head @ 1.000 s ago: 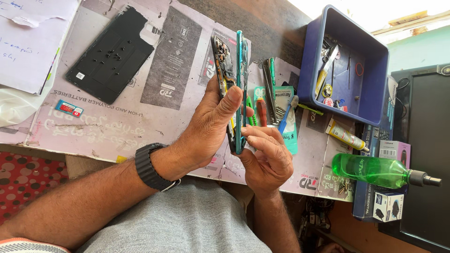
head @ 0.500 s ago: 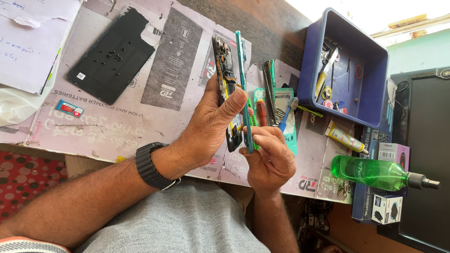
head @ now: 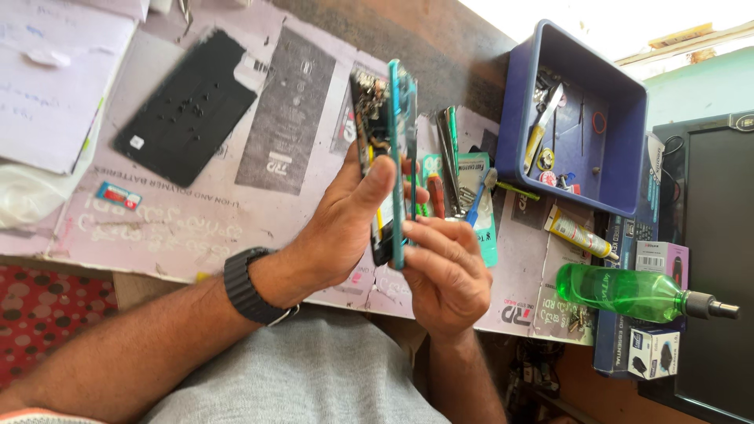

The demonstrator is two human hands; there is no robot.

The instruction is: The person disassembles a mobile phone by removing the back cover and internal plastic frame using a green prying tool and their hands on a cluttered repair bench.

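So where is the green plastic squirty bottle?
In the head view, the green plastic bottle lies on its side at the right, below the blue plastic tray, beside small boxes.

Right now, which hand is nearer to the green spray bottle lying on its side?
Right. The right hand holds the lower edge of the opened phone, with bare table between it and the green bottle. The left hand, gripping the phone's other side, is farther away.

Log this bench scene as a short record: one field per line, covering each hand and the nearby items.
left hand: grips the opened phone edge-on, thumb across its side; black watch on the wrist
right hand: fingers at the phone's lower edge
phone: teal frame, circuit board exposed
work surface: black panel lying flat on printed sheets
right side: blue tray of small tools, green bottle on its side
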